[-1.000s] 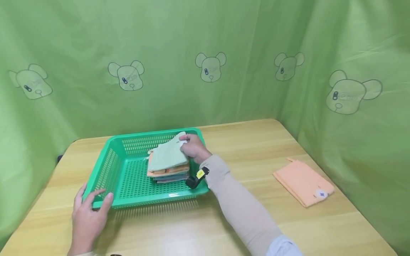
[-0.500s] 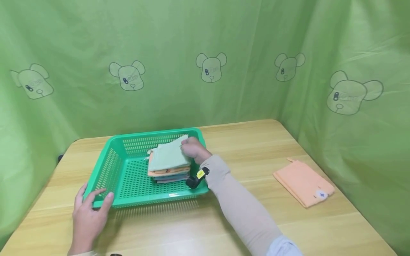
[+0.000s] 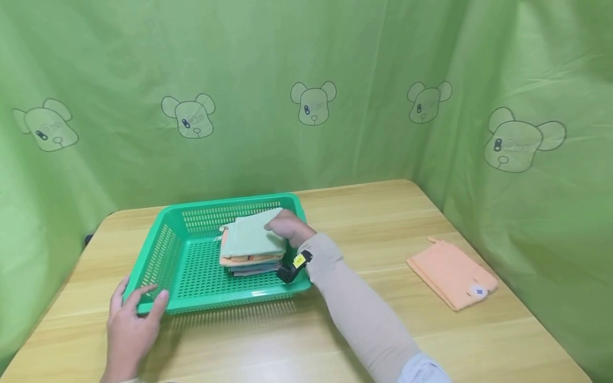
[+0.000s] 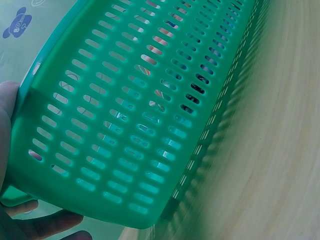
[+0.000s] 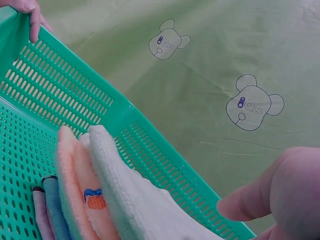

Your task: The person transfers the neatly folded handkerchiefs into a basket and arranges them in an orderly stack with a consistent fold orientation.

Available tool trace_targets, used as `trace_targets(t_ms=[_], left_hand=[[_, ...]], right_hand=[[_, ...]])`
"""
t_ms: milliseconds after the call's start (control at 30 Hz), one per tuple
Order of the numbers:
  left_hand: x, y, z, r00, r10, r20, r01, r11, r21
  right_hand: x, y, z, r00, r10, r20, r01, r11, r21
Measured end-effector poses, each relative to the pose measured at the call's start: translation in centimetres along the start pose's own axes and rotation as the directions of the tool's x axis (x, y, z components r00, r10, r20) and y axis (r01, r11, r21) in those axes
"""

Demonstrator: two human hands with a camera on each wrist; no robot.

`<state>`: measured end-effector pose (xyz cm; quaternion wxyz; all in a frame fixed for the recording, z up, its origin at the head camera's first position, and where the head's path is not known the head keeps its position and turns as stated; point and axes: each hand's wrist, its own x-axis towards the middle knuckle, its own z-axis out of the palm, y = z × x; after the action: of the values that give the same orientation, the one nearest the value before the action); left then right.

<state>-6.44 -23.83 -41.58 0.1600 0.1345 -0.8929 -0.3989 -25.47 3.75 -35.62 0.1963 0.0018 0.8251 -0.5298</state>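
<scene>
A green plastic basket (image 3: 215, 304) stands on the table, with a stack of folded hand towels in its right half. On top lies a pale green towel (image 3: 251, 236), over peach towels (image 5: 70, 180) and thinner blue-grey and mauve cloths (image 5: 54, 205). My right hand (image 3: 293, 227) is at the pale green towel's right edge, its thumb straight; its other fingers are mostly hidden. In the right wrist view that thumb (image 5: 245, 200) shows beside the towel. My left hand (image 3: 131, 332) grips the basket's near left corner, thumb on the front rim and fingers over the side.
A folded peach towel (image 3: 452, 274) with a hanging loop lies apart on the right of the wooden table (image 3: 364, 213). Green curtain (image 3: 254, 48) with printed bear heads closes in the back and sides. A black wrist camera (image 3: 289, 271) sits by the basket's front right rim.
The pale green towel's raised far right corner has come down, so it lies flatter on the stack. My right hand has lowered slightly with it. The left hand stays on the basket corner.
</scene>
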Motion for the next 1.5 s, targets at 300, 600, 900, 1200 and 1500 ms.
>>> trace_targets(t_ms=[300,600,900,1200,1500], left_hand=[[0.0,0.0,-0.1,1.0,-0.009,-0.001,0.009,1.0,-0.001],[-0.1,-0.1,0.0,1.0,-0.01,-0.014,0.01,1.0,-0.011],[0.0,-0.2,-0.1,1.0,-0.008,-0.005,0.008,1.0,0.001],[-0.1,-0.1,-0.1,1.0,-0.002,-0.01,0.001,1.0,-0.013],[0.2,-0.3,0.0,1.0,0.005,-0.001,-0.004,1.0,0.005]], right_hand=[[-0.2,-0.2,0.2,0.998,0.056,0.002,-0.056,0.998,-0.007],[-0.2,-0.1,0.1,1.0,0.014,-0.012,-0.013,0.999,0.037],[-0.6,-0.3,-0.2,0.998,-0.02,-0.054,0.026,0.994,0.108],[-1.3,-0.8,-2.0,0.992,-0.129,0.009,0.124,0.967,0.221],[-1.7,-0.1,-5.6,0.976,-0.21,-0.06,0.218,0.919,0.329]])
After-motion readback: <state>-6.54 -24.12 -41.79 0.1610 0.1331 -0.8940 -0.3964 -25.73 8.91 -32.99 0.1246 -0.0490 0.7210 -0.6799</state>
